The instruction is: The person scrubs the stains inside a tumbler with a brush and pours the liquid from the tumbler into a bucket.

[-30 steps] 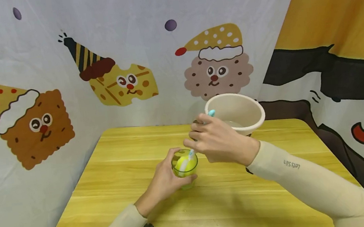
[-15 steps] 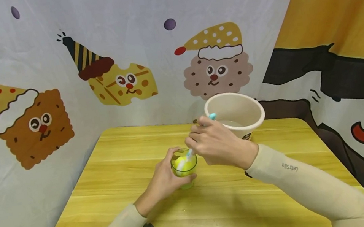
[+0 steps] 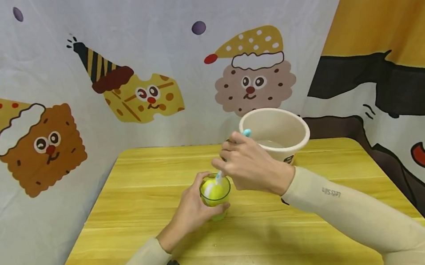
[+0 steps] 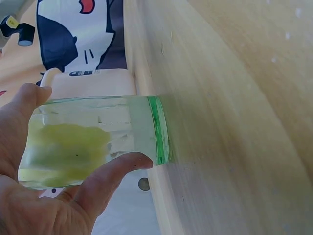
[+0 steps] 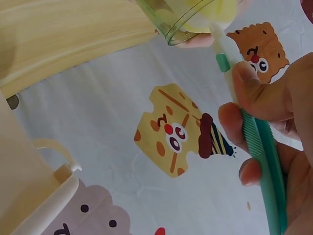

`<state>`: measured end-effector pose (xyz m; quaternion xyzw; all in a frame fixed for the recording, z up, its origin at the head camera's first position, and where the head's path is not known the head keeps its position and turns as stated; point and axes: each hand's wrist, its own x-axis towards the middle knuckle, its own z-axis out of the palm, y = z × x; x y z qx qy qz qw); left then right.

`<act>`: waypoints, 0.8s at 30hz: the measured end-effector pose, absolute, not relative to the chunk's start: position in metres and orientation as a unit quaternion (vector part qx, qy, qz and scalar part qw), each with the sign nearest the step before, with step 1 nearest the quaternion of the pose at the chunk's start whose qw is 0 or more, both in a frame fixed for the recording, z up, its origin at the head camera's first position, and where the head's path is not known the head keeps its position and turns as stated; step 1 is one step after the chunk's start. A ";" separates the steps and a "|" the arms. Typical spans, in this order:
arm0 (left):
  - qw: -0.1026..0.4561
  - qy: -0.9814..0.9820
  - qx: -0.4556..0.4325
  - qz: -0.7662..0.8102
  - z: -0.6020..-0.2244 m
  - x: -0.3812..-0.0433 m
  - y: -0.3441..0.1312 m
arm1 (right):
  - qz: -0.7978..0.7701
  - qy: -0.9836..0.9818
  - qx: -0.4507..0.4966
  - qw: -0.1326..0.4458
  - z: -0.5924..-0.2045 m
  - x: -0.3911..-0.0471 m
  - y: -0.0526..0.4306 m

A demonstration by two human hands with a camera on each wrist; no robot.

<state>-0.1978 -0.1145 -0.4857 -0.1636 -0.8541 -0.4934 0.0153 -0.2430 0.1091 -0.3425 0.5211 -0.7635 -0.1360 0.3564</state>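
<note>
My left hand (image 3: 192, 207) grips a clear, green-tinted drinking glass (image 4: 132, 120), thumb and fingers on opposite sides. The glass stands low over the table; whether its base touches cannot be told. Inside it sits the yellow and white sponge head (image 3: 216, 190) of a cup brush. My right hand (image 3: 253, 163) holds the brush's white and teal handle (image 5: 261, 161) above the rim, with the thumb along it and fingers curled round. In the left wrist view the sponge shows blurred yellow through the glass wall. The handle's middle is hidden by my fingers in the head view.
A cream bucket (image 3: 273, 118) stands at the back of the wooden table (image 3: 143, 191), just behind my right hand. Its handle lug (image 5: 61, 152) shows in the right wrist view. A cartoon-printed cloth (image 3: 148, 15) hangs directly behind the table.
My right hand has shifted slightly back and forth, ending a little to the left, and the brush's sponge has turned inside the glass. My left hand keeps its hold in the same place.
</note>
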 end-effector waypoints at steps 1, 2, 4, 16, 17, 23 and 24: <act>0.015 -0.853 -0.166 -0.495 -0.486 -0.198 -0.114 | -0.137 -0.765 0.521 0.354 -0.343 -0.244 0.109; 0.015 -0.852 -0.167 -0.496 -0.486 -0.198 -0.114 | -0.138 -0.765 0.521 0.353 -0.343 -0.244 0.109; 0.017 -0.851 -0.169 -0.498 -0.486 -0.198 -0.114 | -0.140 -0.764 0.523 0.352 -0.342 -0.244 0.108; 0.023 -0.850 -0.170 -0.498 -0.487 -0.199 -0.114 | -0.191 -0.739 0.534 0.365 -0.340 -0.245 0.099; 0.024 -0.850 -0.171 -0.497 -0.487 -0.199 -0.114 | -0.198 -0.737 0.533 0.364 -0.339 -0.244 0.098; 0.028 -0.852 -0.174 -0.493 -0.487 -0.199 -0.114 | -0.247 -0.732 0.530 0.350 -0.332 -0.241 0.093; 0.028 -0.852 -0.174 -0.492 -0.487 -0.199 -0.114 | -0.252 -0.731 0.531 0.346 -0.331 -0.240 0.093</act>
